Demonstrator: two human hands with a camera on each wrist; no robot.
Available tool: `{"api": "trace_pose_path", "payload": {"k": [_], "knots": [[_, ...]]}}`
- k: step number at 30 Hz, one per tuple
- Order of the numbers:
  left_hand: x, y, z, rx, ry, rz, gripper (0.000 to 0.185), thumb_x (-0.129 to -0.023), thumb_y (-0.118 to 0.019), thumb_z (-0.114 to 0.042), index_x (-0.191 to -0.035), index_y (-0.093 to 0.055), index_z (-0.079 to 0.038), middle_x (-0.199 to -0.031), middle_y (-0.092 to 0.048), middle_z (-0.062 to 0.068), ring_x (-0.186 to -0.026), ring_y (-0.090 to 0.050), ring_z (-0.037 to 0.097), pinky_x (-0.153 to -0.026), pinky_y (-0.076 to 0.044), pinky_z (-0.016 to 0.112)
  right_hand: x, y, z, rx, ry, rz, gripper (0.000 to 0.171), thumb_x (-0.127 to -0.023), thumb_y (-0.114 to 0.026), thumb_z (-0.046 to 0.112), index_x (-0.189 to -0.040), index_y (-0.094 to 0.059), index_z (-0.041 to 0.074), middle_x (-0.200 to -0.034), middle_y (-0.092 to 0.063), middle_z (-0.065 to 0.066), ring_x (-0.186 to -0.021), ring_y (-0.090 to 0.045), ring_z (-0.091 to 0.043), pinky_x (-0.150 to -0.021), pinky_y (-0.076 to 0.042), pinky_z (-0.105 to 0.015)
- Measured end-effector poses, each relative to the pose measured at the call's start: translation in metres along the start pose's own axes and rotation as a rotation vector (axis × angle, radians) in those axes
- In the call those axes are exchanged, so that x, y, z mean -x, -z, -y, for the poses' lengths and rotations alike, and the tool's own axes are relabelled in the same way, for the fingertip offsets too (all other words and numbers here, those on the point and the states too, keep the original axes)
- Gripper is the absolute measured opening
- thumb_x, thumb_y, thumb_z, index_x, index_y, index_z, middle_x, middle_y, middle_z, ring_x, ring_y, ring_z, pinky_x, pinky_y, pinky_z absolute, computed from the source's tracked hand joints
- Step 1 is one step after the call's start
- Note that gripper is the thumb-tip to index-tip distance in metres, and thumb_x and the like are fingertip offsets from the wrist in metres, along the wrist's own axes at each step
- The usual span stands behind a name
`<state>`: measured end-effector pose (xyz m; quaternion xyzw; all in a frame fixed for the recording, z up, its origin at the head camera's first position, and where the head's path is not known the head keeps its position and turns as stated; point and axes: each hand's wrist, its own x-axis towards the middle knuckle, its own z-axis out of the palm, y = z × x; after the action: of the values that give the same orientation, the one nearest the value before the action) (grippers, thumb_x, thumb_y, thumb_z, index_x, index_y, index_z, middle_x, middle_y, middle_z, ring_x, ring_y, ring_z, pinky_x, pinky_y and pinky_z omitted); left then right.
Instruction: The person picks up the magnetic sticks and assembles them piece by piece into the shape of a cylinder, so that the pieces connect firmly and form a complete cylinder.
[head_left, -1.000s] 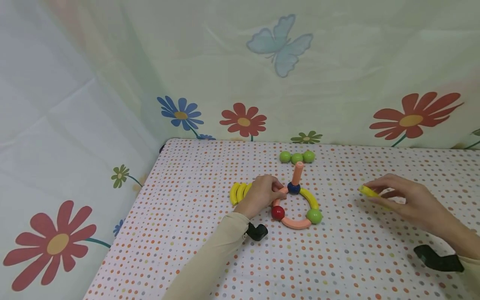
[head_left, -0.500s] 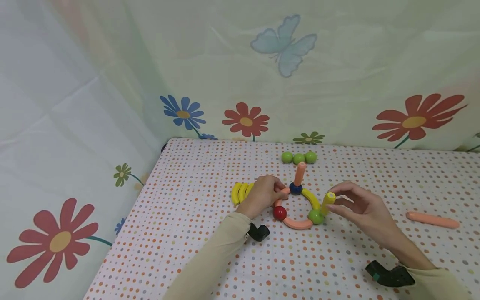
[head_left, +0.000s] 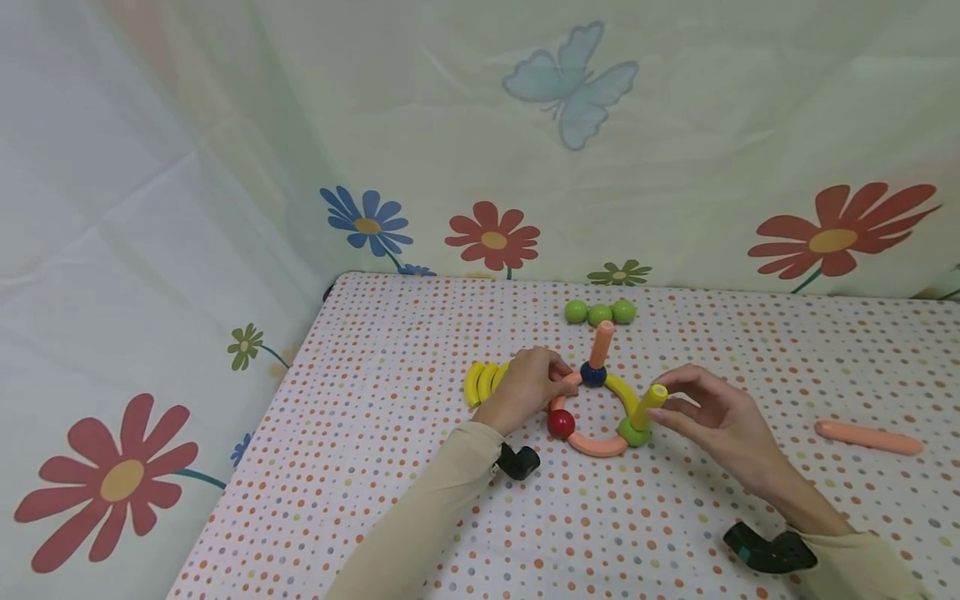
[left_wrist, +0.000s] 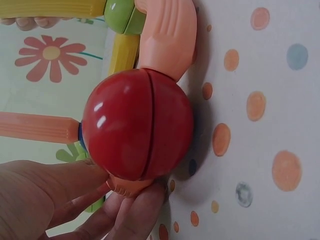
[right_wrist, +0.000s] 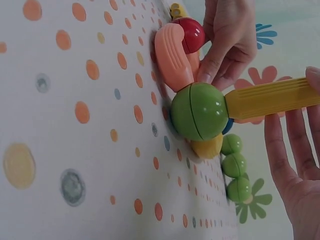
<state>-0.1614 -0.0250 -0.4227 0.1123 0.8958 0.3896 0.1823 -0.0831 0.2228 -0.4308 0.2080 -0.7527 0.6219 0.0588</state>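
A ring of curved sticks and balls lies on the table. My left hand (head_left: 525, 390) pinches its left curved salmon-coloured stick (left_wrist: 127, 186) beside the red ball (left_wrist: 135, 125). My right hand (head_left: 720, 421) holds a straight yellow stick (head_left: 649, 407) between thumb and fingers. In the right wrist view the stick's end meets the green ball (right_wrist: 200, 111), and in the head view it leans slightly right. At the ring's back, a salmon-coloured straight stick (head_left: 602, 343) rises from the dark blue ball (head_left: 593, 373). A yellow curved stick (head_left: 622, 392) and a salmon-coloured curved stick (head_left: 597, 446) join the green ball.
Three green balls (head_left: 600, 315) sit in a row behind the ring. Several yellow curved sticks (head_left: 480, 383) lie left of it, partly hidden by the left hand. One straight salmon-coloured stick (head_left: 868, 437) lies at the right. A flowered cloth (head_left: 420, 125) hangs behind the table.
My right hand has moved left with the yellow stick, turned it upright and brought it onto the green ball. The salmon-coloured stick at right has come into view. My left hand keeps its grip.
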Motion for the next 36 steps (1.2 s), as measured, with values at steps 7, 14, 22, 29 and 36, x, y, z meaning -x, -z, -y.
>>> {"api": "trace_pose_path", "payload": {"k": [7, 14, 22, 29, 36], "knots": [[0.000, 0.001, -0.002, 0.020, 0.020, 0.007, 0.018, -0.094, -0.080, -0.015, -0.109, -0.076, -0.006, -0.083, -0.067, -0.004, -0.065, -0.056, 0.006, -0.057, -0.045, 0.016, 0.000, 0.002, -0.001, -0.064, -0.002, 0.022, 0.045, -0.082, -0.067, -0.030, -0.123, -0.055, -0.015, -0.118, -0.061, -0.003, -0.106, -0.065, -0.008, -0.089, -0.057, -0.023], [0.000, 0.001, -0.004, 0.028, 0.014, 0.006, 0.017, -0.094, -0.080, -0.015, -0.107, -0.077, -0.006, -0.082, -0.067, -0.005, -0.063, -0.055, 0.005, -0.056, -0.044, 0.016, 0.006, 0.035, -0.002, 0.071, -0.065, 0.054, 0.046, -0.092, -0.063, -0.022, -0.135, -0.055, -0.007, -0.126, -0.062, 0.002, -0.111, -0.065, -0.003, -0.089, -0.056, -0.019], [0.000, -0.001, -0.003, 0.022, 0.017, -0.001, 0.018, -0.093, -0.081, -0.016, -0.107, -0.078, -0.006, -0.082, -0.067, -0.005, -0.062, -0.056, 0.006, -0.056, -0.045, 0.016, 0.034, 0.122, -0.032, 0.576, -0.091, -0.009, 0.034, -0.091, -0.075, -0.009, -0.122, -0.062, -0.002, -0.116, -0.053, 0.029, -0.106, -0.047, 0.017, -0.084, -0.037, -0.001], [0.001, 0.000, -0.002, 0.027, 0.031, -0.001, 0.019, -0.093, -0.081, -0.017, -0.109, -0.078, -0.007, -0.083, -0.067, -0.005, -0.064, -0.056, 0.006, -0.058, -0.046, 0.017, 0.063, 0.177, -0.064, 0.850, -0.360, -0.030, 0.048, -0.088, -0.085, 0.011, -0.126, -0.062, -0.008, -0.119, -0.056, -0.028, -0.095, -0.054, -0.009, -0.083, -0.053, -0.051], [0.000, 0.000, -0.002, 0.019, 0.039, 0.002, 0.020, -0.093, -0.081, -0.017, -0.110, -0.077, -0.007, -0.083, -0.067, -0.005, -0.064, -0.056, 0.006, -0.058, -0.045, 0.017, 0.071, 0.193, -0.075, 0.930, -0.282, 0.029, 0.040, -0.077, -0.083, -0.015, -0.114, -0.067, -0.011, -0.103, -0.062, -0.026, -0.075, -0.043, 0.013, -0.053, -0.046, -0.018]]}}
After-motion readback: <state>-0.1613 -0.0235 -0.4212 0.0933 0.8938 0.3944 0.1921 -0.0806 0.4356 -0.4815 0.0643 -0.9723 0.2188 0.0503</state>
